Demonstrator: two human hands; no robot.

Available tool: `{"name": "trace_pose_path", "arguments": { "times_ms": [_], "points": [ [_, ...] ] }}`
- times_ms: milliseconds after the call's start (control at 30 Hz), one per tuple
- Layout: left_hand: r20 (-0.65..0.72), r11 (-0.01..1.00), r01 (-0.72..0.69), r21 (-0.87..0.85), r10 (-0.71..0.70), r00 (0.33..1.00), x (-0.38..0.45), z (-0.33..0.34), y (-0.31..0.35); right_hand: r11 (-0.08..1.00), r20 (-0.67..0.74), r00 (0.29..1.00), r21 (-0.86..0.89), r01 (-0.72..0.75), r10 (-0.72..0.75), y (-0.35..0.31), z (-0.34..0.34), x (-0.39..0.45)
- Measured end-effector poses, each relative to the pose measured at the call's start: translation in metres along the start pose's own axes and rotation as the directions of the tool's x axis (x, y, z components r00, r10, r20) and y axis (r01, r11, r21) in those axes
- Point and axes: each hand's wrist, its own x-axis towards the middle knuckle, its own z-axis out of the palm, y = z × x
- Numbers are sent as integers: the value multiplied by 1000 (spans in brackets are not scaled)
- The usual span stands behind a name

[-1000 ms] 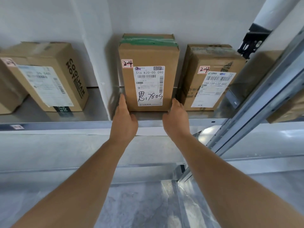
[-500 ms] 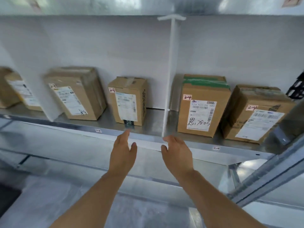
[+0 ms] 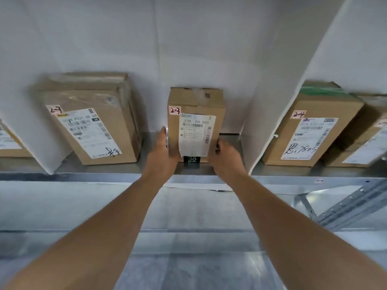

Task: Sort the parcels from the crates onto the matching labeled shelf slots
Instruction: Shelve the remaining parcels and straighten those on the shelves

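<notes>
A small upright cardboard parcel [image 3: 196, 101] tagged "2-3" stands on the metal shelf [image 3: 83, 177], in the middle slot. My left hand [image 3: 160, 155] lies flat against its left side, fingers straight up. My right hand [image 3: 227, 159] grips its lower right edge with curled fingers. In the same slot, further left, leans a larger parcel [image 3: 92, 122], also tagged "2-3".
White divider panels [image 3: 272, 101] bound the slot on both sides. Right of the divider stand a parcel tagged "2-4" [image 3: 312, 132] and another box [image 3: 368, 130] behind it. A further parcel [image 3: 8, 141] shows at the far left. Below are lower metal shelves and a bracket.
My hands left the "2-4" parcel, drew back to the shelf edge, then moved left. They now hold the small "2-3" parcel, and my view has shifted left to that slot.
</notes>
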Motion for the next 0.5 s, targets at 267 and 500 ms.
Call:
{"name": "trace_pose_path", "arguments": {
  "times_ms": [267,500],
  "points": [
    [-72,992,-124,14,124,990,2,17,-26,996,-114,993,88,-17,27,14,16,-2],
    [-52,986,-168,14,169,984,-2,34,-21,999,-142,989,-18,-34,31,24,4,-4]
  ]
}}
